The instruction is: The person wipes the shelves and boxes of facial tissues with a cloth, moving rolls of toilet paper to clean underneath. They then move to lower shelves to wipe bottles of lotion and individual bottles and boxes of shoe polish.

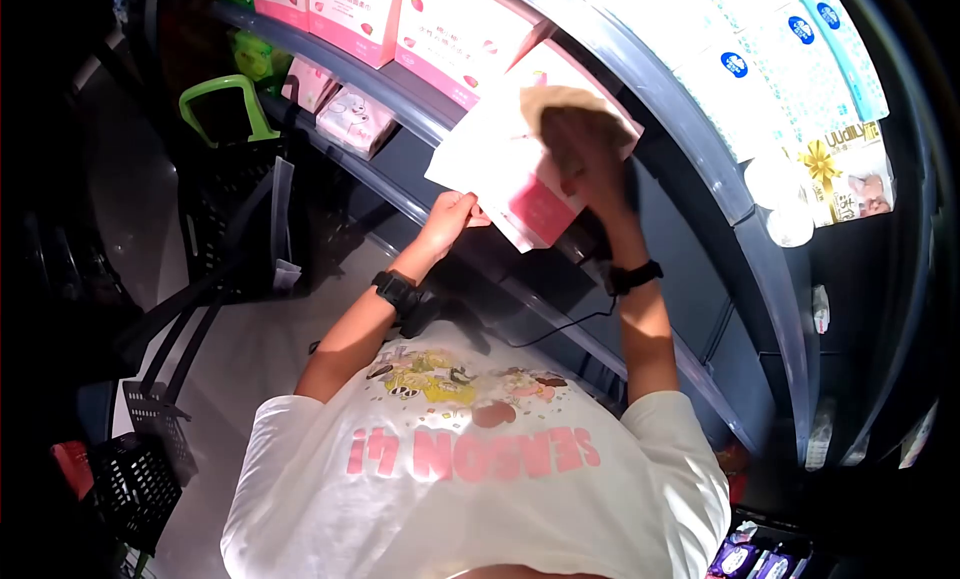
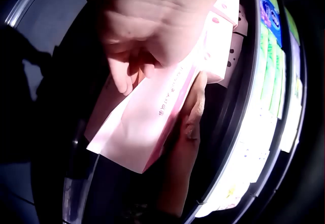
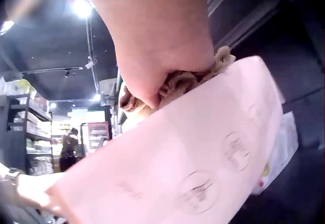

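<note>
My left hand [image 1: 450,224] pinches the near left edge of a pink and white package [image 1: 490,144], which is tilted in front of the shelf. In the left wrist view the fingers of that hand [image 2: 152,31] curl at the package's edge, and the package [image 2: 139,122] shows a line of print along its side. A crumpled brown cloth [image 1: 570,104] is bunched in my right hand [image 1: 597,169], over the package's far right part. From the right wrist, the cloth [image 3: 180,84] lies right at the top edge of the package's pale pink face [image 3: 167,158].
Pink and white boxes [image 1: 350,19] line the shelf at the back left, with a smaller pink pack [image 1: 355,121] below. White and blue tissue packs [image 1: 740,89] fill the upper right shelf. A black basket with a green handle [image 1: 230,109] stands left. A cable [image 1: 560,329] hangs from my right wristband.
</note>
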Demonstrator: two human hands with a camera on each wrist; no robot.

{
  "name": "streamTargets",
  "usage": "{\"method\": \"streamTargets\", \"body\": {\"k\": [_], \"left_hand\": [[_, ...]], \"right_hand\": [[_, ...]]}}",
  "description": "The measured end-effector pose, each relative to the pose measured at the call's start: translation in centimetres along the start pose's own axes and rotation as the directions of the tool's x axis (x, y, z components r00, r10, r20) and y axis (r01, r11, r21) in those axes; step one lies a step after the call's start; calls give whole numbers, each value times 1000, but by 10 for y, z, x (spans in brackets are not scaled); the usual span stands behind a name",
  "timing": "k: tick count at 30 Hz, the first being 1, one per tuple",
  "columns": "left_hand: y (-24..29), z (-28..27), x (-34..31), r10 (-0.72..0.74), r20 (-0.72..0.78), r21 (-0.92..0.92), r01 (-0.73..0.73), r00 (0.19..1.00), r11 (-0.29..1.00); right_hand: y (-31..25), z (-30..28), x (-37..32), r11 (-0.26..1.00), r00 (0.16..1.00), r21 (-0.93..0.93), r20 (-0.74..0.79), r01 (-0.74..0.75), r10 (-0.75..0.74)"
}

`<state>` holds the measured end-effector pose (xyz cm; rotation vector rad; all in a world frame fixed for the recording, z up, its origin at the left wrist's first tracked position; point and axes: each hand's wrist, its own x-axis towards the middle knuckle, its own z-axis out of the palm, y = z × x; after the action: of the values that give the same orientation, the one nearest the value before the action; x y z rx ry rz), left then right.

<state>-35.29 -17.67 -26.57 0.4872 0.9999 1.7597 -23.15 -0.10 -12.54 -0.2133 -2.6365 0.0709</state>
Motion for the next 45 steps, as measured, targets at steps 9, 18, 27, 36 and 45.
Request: {"method": "streamTargets", "body": {"k": [9,18,27,36,45], "left_hand": [[13,8,-8,8,61,3,-8,998,1000],[-4,8,-2,17,106,-35,-14,994,999],[0,15,-5,39,130,-95,-27,991,995],[16,20,-2,55,105,-51,-50,993,997],[10,15,-1,52,158,131,-73,986,989]], "right_hand": [[-56,39,-50,987,987,10,10,-158,158],[-57,3,-48,985,986,-54,-51,-165,162],[-51,25,-62,250,677,964,-124,-92,725],[-55,44,-106,-302,426,929,368,-216,826],[-55,4,-60,507,745,731,3,-457,668]]}}
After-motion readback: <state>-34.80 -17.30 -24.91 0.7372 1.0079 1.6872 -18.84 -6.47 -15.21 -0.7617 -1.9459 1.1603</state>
